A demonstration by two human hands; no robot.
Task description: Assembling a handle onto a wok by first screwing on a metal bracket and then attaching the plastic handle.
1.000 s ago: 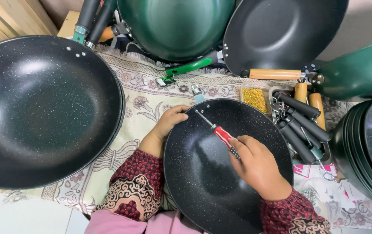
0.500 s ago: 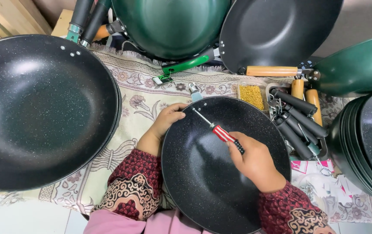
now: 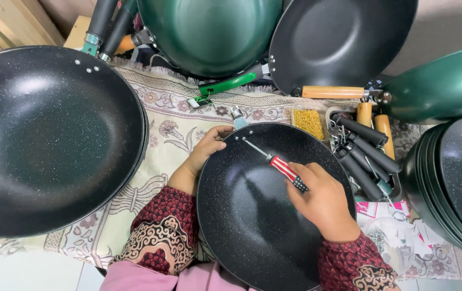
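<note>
I see my right hand (image 3: 322,202) clenched around a red-handled screwdriver (image 3: 276,163), my left hand (image 3: 204,153) gripping the speckled round pan (image 3: 252,215) at its far-left rim.

The right hand (image 3: 325,202) hides the screwdriver (image 3: 282,167) handle's end.

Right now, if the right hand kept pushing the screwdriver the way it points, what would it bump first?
Likely the black pan's rim by its metal bracket: the right hand aims the screwdriver there, though depth is unclear.
</note>
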